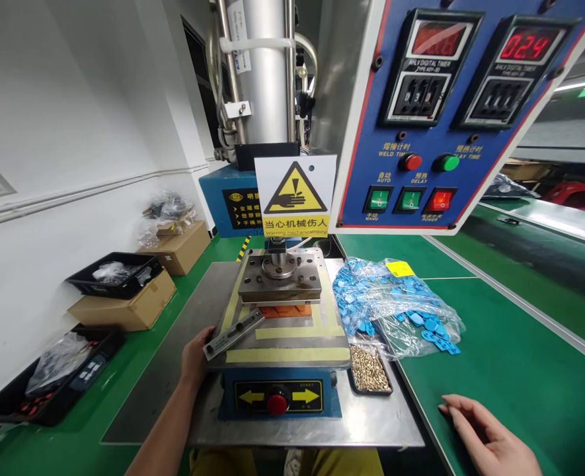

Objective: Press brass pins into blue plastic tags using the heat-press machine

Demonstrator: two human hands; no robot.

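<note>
1. My left hand (196,357) sits at the press plate's (297,342) edge, beside a metal bar (235,334); I cannot tell whether it grips.
2. My right hand (493,433), loosely open, shows nothing held over the green bench (495,330).
3. An orange piece (287,311) lies beneath the press head (252,289), apparently between handlings; any reach there calls for clear fingers.

Cool, fairly even indoor light falls across a workshop, with a bright ceiling strip (582,83) glowing at upper right. Glare streaks the left timer display (437,39), highlights gleam on the steel cylinder (268,86), and shadow darkens the top center. The middle appears sharp; wide-angle distortion stretches the softer, slightly smeared outer edges.
</note>
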